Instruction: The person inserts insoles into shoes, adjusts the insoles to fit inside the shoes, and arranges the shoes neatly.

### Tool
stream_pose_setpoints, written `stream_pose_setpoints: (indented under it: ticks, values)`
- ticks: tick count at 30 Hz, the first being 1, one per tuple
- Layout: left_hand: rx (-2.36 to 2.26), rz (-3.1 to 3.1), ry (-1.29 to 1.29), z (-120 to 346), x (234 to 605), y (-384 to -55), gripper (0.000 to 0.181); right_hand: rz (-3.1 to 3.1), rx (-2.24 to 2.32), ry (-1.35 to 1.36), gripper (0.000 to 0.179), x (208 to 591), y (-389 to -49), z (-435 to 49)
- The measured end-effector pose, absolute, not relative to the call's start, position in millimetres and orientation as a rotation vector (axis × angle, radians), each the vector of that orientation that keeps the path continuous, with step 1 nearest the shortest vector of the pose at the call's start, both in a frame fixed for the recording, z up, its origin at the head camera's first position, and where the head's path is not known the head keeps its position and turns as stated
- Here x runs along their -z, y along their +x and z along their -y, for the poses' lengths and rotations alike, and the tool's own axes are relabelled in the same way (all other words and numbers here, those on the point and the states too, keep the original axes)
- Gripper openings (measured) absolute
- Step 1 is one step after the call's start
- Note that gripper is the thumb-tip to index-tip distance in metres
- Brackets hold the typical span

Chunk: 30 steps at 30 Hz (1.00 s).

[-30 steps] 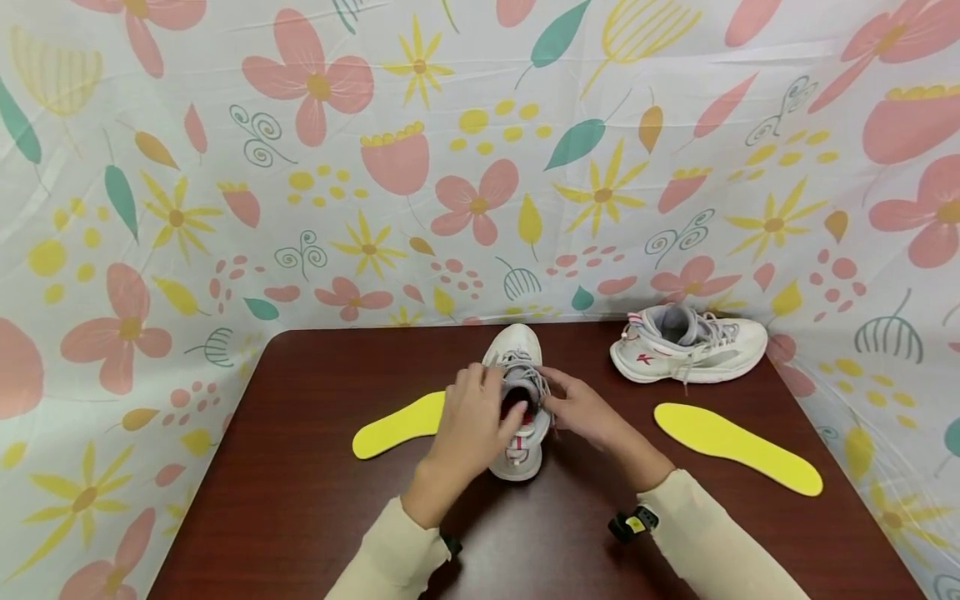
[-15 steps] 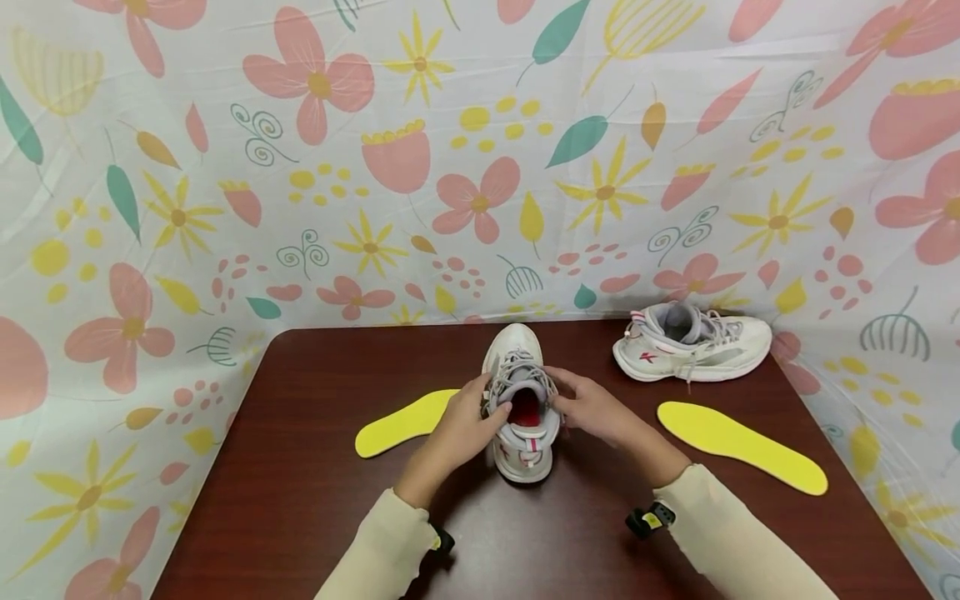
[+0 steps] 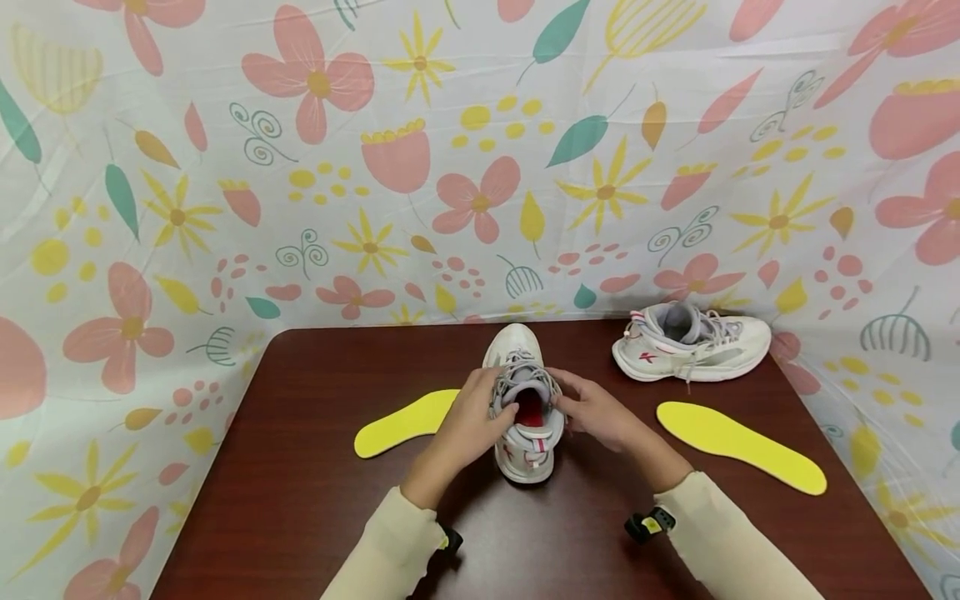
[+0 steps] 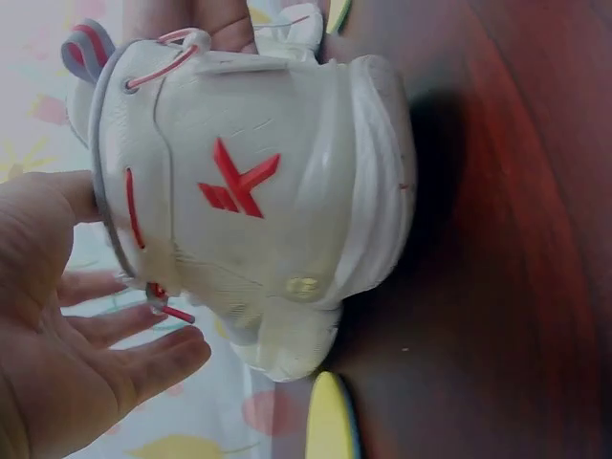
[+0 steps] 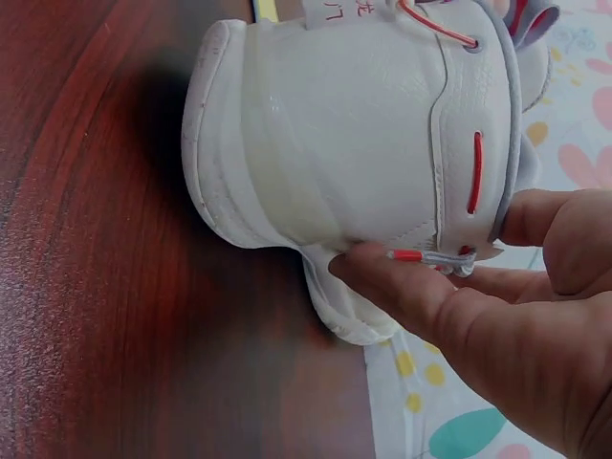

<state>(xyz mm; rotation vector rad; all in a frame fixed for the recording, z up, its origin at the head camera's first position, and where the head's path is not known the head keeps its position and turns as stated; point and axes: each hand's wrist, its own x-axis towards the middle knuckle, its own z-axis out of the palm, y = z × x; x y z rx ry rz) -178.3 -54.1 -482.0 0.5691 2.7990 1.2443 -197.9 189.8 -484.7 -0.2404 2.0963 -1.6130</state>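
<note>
A white sneaker (image 3: 525, 462) stands on the table, toe pointing away, its grey laces loose and its inside showing red. My left hand (image 3: 467, 427) holds the left side of its collar, thumb over the rim. In the left wrist view, the other fingers spread beside the sneaker (image 4: 249, 182), with a red logo on its side. From the right, my right hand (image 3: 603, 415) grips the collar. The right wrist view has that thumb at the rim and the fingers along the sneaker's side (image 5: 335, 134). Beside my left hand lies a yellow insole (image 3: 401, 425), partly covered by it.
A second white sneaker (image 3: 693, 346) stands at the table's back right, toe to the right. Another yellow insole (image 3: 738, 446) lies in front of it. The dark wooden table (image 3: 300, 500) meets a flower-patterned cloth (image 3: 480, 275) at the back.
My left hand has moved from over the sneaker's opening to the left side of its collar. The sneaker's heel has shifted slightly right, and the red inside shows more.
</note>
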Motion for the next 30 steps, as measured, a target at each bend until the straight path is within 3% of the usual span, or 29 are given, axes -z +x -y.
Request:
stream_pose_setpoints:
  ticks: [10, 21, 30]
  values:
    - [-1.093, -2.898, 0.783, 56, 474, -187, 0.027, -2.072, 1.631, -0.220, 0.057, 487, -195, -190]
    - [-0.976, -2.975, 0.858, 55, 461, -198, 0.029, -2.071, 1.667, -0.237, 0.061, 489, -195, -190]
    - [-0.883, -3.022, 0.815, 49, 452, -204, 0.018, -2.060, 1.667, -0.203, 0.063, 488, -195, -189]
